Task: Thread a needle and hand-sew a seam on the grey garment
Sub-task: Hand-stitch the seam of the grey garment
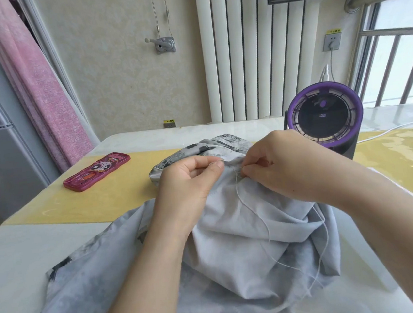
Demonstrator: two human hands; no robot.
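Observation:
The grey garment [236,250] lies bunched on the table in front of me, its patterned side showing at the edges. My left hand [190,181] grips a raised fold of the fabric between thumb and curled fingers. My right hand [286,165] pinches at the seam just right of it, fingertips pressed on the cloth where the needle sits; the needle itself is too small to make out. A white thread [265,227] runs from those fingertips down across the garment and loops to the lower right.
A red cartoon-printed case [97,171] lies at the left on the yellow table mat [97,199]. A purple-rimmed round fan [324,117] stands at the back right, its white cable trailing right. Wall and radiator are behind the table.

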